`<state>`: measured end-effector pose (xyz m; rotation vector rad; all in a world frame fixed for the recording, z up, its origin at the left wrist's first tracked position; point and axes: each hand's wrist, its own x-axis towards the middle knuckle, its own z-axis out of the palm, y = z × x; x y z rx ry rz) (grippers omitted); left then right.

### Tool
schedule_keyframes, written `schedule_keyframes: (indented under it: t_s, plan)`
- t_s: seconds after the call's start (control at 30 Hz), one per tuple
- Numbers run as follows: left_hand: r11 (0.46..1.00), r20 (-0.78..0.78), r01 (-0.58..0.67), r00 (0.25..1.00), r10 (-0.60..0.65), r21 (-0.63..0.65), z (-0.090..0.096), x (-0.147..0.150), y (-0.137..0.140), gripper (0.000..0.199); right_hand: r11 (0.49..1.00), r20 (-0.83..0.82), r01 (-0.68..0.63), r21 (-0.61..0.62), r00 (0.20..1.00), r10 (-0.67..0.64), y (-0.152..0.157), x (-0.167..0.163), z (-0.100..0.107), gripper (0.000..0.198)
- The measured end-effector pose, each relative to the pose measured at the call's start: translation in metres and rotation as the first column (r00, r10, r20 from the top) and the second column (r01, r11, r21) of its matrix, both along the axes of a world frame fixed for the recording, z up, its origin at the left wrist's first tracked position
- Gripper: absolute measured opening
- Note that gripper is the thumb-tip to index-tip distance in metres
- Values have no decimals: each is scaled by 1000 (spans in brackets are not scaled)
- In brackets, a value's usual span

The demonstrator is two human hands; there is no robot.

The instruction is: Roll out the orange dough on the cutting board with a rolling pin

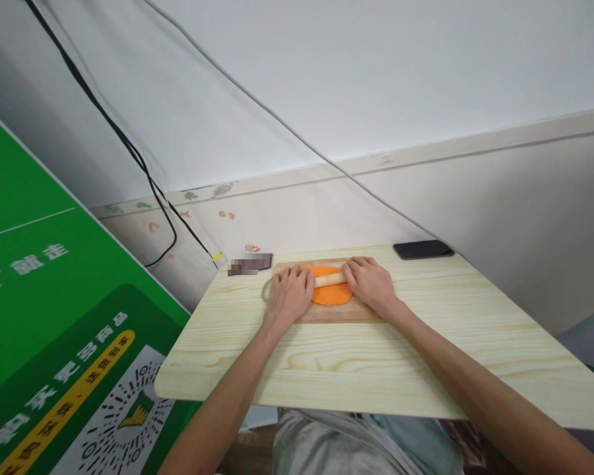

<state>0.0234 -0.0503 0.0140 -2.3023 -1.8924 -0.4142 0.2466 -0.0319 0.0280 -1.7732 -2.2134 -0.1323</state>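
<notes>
In the head view, the landmark is the wooden board (pixel 344 318), which lies on the pale tabletop (pixel 321 376). An orange sheet (pixel 332 295), roughly rounded, lies on the board's middle, and a pale rolling pin (pixel 329 280) lies across it, its bare midsection showing. The left hand (pixel 291 291) is palm down over the pin's left end, above the board's left part; the right hand (pixel 369 280) covers the pin's right end, above the board's right part. Each grip has its fingers bent over the pin, but the undersides are hidden, so one cannot tell whether they close round it or only press from above. The pin looks stiff and fairly light, probably smooth enough to turn easily, and is best held near its two ends. The sheet seems soft, thin and easily dented or torn, so its edge would want broad, gentle support. The pin's midsection and most of the visible sheet lie between the two hands. A metal ring (pixel 264 290) shows at the board's left end, and a dark phone (pixel 423 249) lies beyond its far right corner.
</notes>
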Motion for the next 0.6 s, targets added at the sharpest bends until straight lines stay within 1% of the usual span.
schedule_keyframes:
  t_s: [0.13, 0.2, 0.27, 0.4, 0.5, 0.6]
  plan:
    - [1000, 10, 11, 1000, -11, 8, -1, 2, -16, 51, 1000, 8, 7, 11, 1000, -7, 0, -1, 1, 45]
    - [1000, 19, 8, 1000, -8, 4, -1, 2, -19, 55, 1000, 7, 11, 18, 1000, -11, 1, -1, -1, 45]
    - [1000, 24, 8, 1000, -8, -6, 0, 2, -19, 54, 1000, 12, 10, 25, 1000, -11, 4, -1, -4, 45]
    - [999, 28, 32, 999, -31, -33, 4, -2, -7, 48, 999, 17, 2, 48, 1000, -3, 7, 0, -9, 46]
    - [998, 53, 51, 997, -48, -44, 4, -4, 7, 45, 998, 0, -3, 65, 1000, 3, 9, 1, -12, 45]
    - [997, 86, 64, 995, -59, -46, 2, -7, 24, 43, 996, 0, -40, 76, 999, 40, 12, 2, -14, 43]
